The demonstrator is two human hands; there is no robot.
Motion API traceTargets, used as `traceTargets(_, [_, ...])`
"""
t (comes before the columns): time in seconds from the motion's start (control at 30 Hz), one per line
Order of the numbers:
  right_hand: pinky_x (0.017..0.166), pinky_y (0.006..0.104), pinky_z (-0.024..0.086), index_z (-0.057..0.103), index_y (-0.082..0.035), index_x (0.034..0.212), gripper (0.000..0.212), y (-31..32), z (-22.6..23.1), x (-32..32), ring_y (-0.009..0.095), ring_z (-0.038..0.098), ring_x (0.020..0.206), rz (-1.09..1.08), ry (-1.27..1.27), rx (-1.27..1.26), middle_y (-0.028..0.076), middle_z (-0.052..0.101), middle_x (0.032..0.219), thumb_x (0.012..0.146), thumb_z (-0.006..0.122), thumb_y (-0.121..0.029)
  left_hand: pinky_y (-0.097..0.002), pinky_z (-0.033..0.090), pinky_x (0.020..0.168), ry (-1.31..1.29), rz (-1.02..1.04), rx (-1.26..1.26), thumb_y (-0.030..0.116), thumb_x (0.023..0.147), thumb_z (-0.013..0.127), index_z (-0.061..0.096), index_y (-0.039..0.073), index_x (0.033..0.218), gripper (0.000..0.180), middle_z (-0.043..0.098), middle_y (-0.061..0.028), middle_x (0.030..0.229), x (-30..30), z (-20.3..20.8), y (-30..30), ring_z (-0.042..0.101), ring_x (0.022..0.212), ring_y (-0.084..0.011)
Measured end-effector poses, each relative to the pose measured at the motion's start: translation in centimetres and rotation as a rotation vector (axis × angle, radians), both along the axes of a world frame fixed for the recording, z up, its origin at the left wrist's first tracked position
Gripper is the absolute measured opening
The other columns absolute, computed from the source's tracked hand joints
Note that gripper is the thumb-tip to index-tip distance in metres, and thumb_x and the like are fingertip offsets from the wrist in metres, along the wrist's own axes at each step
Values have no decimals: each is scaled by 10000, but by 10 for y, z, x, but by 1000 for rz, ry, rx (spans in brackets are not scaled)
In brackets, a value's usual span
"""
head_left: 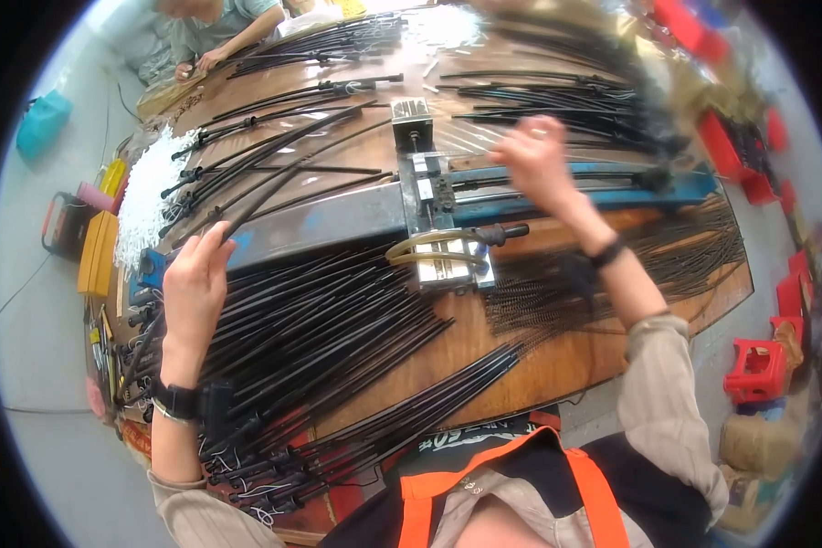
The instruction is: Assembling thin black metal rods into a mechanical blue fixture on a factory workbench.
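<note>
My left hand [196, 283] is closed around the lower end of a long black rod [288, 173], which slants up and right above the grey metal beam [338, 217]. My right hand [537, 164] is raised over the blue part of the beam [584, 190], its fingers curled and a little blurred. Whatever it may hold cannot be made out. Between my hands stands a metal clamping fixture [429, 196] with a yellowish hose [400, 247] looped at its near end.
Black rods [320, 310] lie in a heap at the near left. Thin dark springs [557, 297] spread at the right. White small parts [146, 201] are piled at the far left. A co-worker's hands [201, 64] work across the table. A red stool [756, 368] stands at the right.
</note>
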State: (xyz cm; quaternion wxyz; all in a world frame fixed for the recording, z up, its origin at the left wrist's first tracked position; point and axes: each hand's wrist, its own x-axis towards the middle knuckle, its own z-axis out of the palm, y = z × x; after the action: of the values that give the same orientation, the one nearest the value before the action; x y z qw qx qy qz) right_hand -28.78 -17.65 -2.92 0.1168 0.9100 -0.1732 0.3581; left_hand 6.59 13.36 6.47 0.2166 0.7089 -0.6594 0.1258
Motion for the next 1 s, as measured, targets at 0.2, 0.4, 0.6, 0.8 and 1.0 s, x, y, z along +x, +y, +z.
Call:
traceTargets(0.2, [919, 382, 371, 680, -140, 868, 32, -37, 13, -154, 232, 588, 946, -330, 69, -69, -2, 691, 849, 844, 664, -127, -423, 535, 624, -112, -170, 104, 131, 866, 645, 659, 129, 1007, 141, 634, -121, 823, -19, -41, -53, 657, 774, -323])
traceTargets(0.4, [881, 418, 413, 627, -55, 890, 53, -52, -17, -195, 296, 563, 915, -340, -15, 26, 93, 608, 844, 887, 645, -105, -451, 506, 631, 18, -259, 147, 181, 914, 601, 596, 68, 881, 118, 638, -144, 805, -67, -61, -139, 633, 755, -362])
traceTargets(0.6, [845, 399, 421, 626, -24, 944, 69, -51, -25, -183, 305, 560, 913, -365, -50, 113, 115, 603, 901, 917, 621, -87, -462, 523, 675, 130, -188, 178, 346, 922, 608, 648, 87, 866, 269, 652, -116, 802, -72, -75, -137, 668, 788, -337])
traceTargets(0.8, [898, 399, 418, 637, -31, 991, 89, -47, -25, -184, 299, 558, 990, -384, -71, 116, 113, 625, 950, 926, 615, -88, -482, 495, 692, 205, -237, -27, 283, 902, 638, 643, 89, 784, 228, 658, -122, 836, -75, -82, -133, 638, 774, -346])
traceTargets(1.0, [1073, 403, 340, 677, -77, 1156, 265, 15, -10, -125, 275, 511, 1257, -273, -61, 63, 65, 670, 1209, 895, 640, -50, -482, 492, 659, 195, -284, -51, 290, 902, 638, 663, 103, 817, 207, 664, -116, 837, -70, -83, -134, 639, 770, -356])
